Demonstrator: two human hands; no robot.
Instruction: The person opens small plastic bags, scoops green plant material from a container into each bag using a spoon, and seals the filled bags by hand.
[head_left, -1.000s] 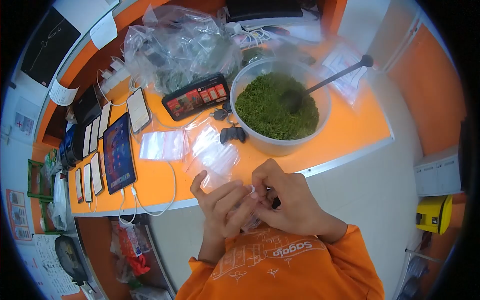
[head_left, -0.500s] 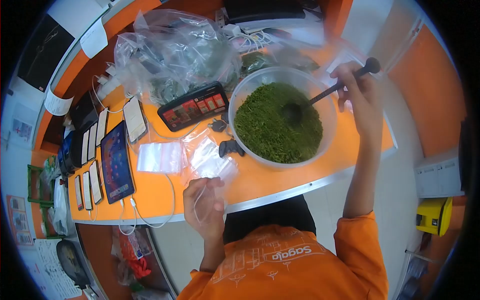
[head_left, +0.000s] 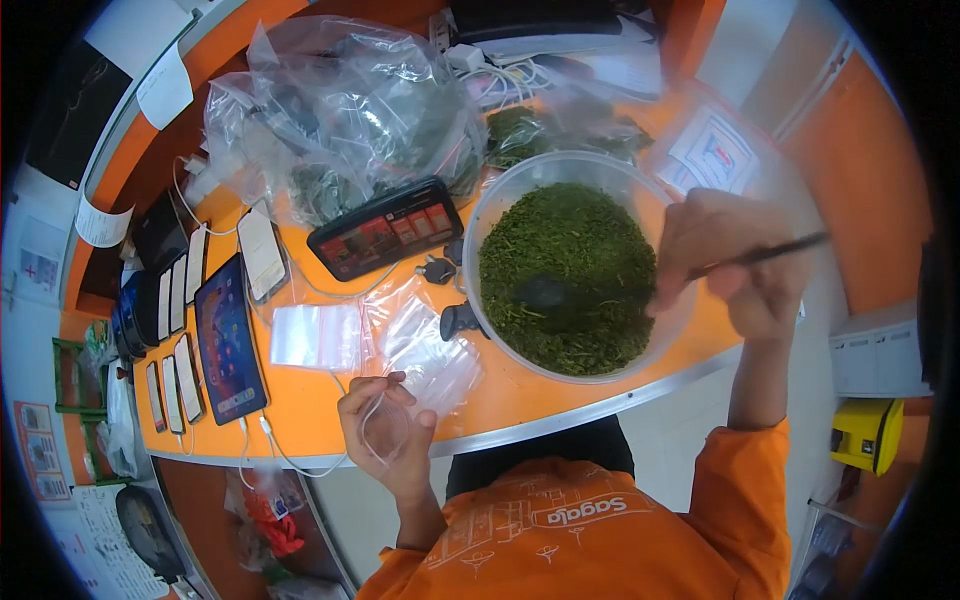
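My right hand [head_left: 738, 262], somewhat blurred, is closed on the dark handle of a ladle [head_left: 541, 291]. The ladle's bowl rests among chopped green leaves [head_left: 570, 235], and much of its shaft is smeared by motion. The leaves fill most of a round translucent plastic tub [head_left: 484, 200]. Near the table's front edge, my left hand [head_left: 372, 428] holds a small clear plastic bag [head_left: 388, 428], its rim looped between thumb and fingers. Just beyond that hand lie loose clear bags [head_left: 430, 345] and a stack of zip bags [head_left: 318, 337].
A phone [head_left: 385, 230] with a lit red screen leans beside the tub. Large plastic bags [head_left: 350, 110] bulge behind it. A tablet [head_left: 226, 335], several phones [head_left: 188, 378] and white cables cover the left side. Keys [head_left: 437, 269] lie by the tub.
My right hand has come down toward me, and the ladle's bowl has shifted left and nearer through the leaves. My left hand with the bag has moved slightly left and down.
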